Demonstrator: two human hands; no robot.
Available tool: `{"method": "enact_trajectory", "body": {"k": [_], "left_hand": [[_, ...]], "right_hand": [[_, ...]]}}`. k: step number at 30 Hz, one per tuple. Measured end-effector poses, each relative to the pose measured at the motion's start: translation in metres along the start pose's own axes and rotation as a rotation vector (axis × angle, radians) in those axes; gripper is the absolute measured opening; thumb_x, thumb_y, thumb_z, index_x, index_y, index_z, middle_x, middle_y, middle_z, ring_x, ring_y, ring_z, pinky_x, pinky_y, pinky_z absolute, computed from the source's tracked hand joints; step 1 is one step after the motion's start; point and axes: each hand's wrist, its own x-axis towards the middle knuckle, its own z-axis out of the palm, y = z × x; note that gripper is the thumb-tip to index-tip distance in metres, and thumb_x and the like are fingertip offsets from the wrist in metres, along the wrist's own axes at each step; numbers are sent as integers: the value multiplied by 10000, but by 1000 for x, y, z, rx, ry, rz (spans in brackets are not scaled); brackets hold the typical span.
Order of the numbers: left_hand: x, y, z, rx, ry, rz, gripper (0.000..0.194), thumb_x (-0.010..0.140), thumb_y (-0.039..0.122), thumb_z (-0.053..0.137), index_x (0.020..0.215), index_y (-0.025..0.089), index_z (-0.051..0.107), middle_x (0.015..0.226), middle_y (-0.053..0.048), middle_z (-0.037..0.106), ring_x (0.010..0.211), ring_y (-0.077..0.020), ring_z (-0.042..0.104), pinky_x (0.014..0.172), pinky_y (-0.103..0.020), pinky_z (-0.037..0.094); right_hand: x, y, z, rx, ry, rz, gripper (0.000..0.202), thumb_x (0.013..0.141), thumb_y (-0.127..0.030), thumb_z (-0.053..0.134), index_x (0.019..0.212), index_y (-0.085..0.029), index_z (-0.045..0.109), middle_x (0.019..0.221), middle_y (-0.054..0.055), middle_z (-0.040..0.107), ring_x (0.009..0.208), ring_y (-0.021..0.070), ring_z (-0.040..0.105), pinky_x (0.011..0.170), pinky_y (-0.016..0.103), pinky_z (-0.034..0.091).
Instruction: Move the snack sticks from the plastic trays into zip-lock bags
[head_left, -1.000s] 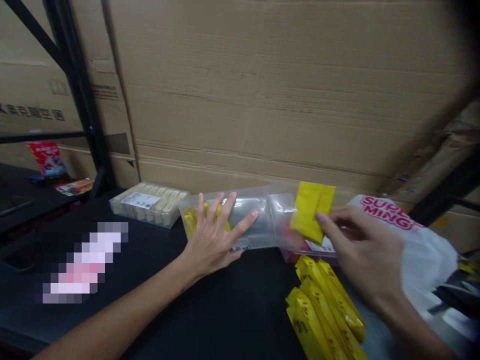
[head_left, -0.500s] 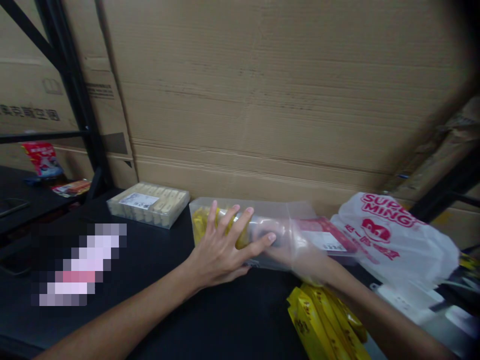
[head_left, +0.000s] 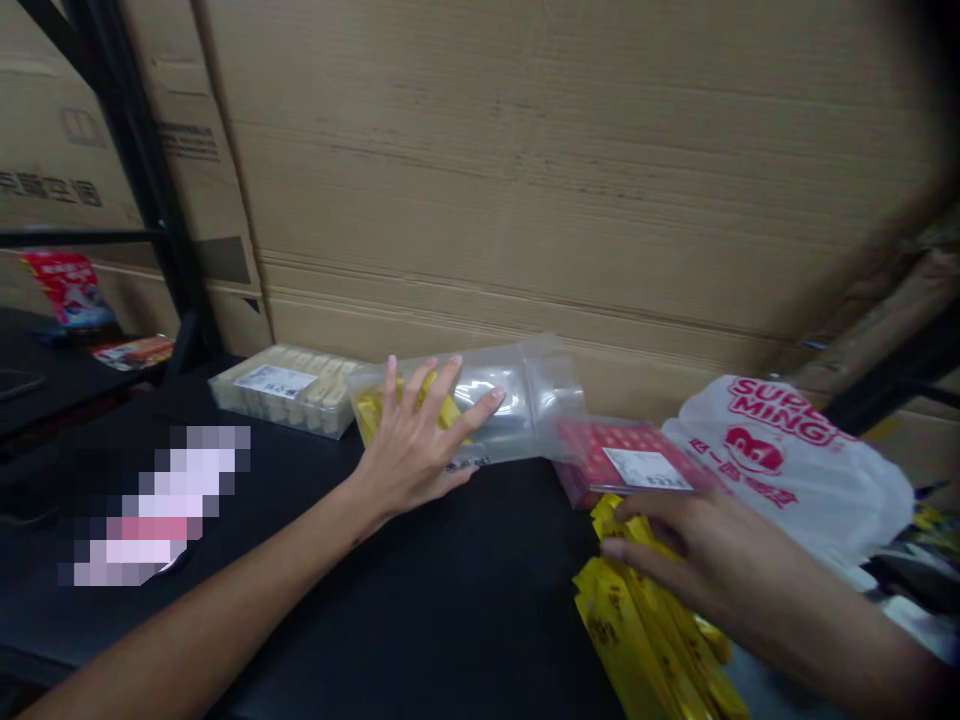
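Note:
My left hand (head_left: 420, 440) lies over a clear plastic bag (head_left: 510, 400) with yellow packets (head_left: 370, 412) at its left end. Its fingers are spread across the top and the thumb is at the near side, so the bag is held between them. The bag's loose right end is tilted up a little. To the right, my right hand (head_left: 675, 545) is closed around the upper end of a yellow packet (head_left: 606, 515), just above a row of several more yellow packets (head_left: 637, 630). Part of the grip is hidden by the hand itself.
A clear box of pale pieces (head_left: 289, 395) stands at the left by the cardboard wall (head_left: 480, 180). Behind my right hand are a red box (head_left: 607, 450) with a white label and a white printed carrier bag (head_left: 795, 470). A blurred-out object (head_left: 172, 500) lies left on the black table.
My right hand has come out of the plastic bag and moved right and toward me, onto the yellow packets. The bag's right end has lifted and swung left, uncovering more of the red box.

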Motion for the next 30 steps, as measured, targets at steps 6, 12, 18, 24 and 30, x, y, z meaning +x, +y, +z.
{"method": "enact_trajectory", "body": {"k": [6, 12, 18, 24, 30], "left_hand": [[1, 8, 0, -3, 1, 16, 957, 794, 510, 811, 1598, 301, 336, 1619, -237, 307, 1469, -495, 331, 1172, -776, 129], [-1, 10, -1, -15, 0, 56, 946, 807, 517, 793, 1600, 306, 321, 1613, -238, 309, 1457, -498, 344, 1159, -785, 159], [-2, 14, -2, -34, 3, 107, 906, 818, 499, 788, 1583, 315, 339, 1612, -233, 314, 1463, -488, 339, 1156, -792, 161], [-4, 27, -4, -60, 2, 205, 901, 819, 458, 799, 1583, 317, 344, 1603, -261, 327, 1458, -494, 349, 1138, -806, 176], [-5, 29, -3, -70, 3, 197, 939, 807, 446, 808, 1600, 328, 320, 1641, -239, 304, 1472, -485, 333, 1147, -796, 181]], "right_hand": [[-10, -24, 20, 55, -139, -3, 76, 770, -283, 750, 792, -222, 712, 897, 78, 743, 792, 273, 719, 688, 370, 527], [13, -12, -14, 507, 263, 205, 227, 884, -456, 662, 922, -233, 639, 562, -40, 570, 461, 151, 529, 419, 251, 371], [28, -16, 0, 848, 927, 360, 290, 831, -440, 767, 975, -235, 620, 774, 11, 690, 592, 185, 680, 515, 291, 563], [50, -35, 28, 942, 774, 41, 196, 835, -259, 747, 985, -236, 622, 914, 40, 714, 793, 202, 720, 682, 325, 597], [63, -40, 29, 792, 798, 12, 156, 818, -264, 734, 902, -233, 606, 765, -15, 647, 650, 159, 614, 557, 268, 480]]}}
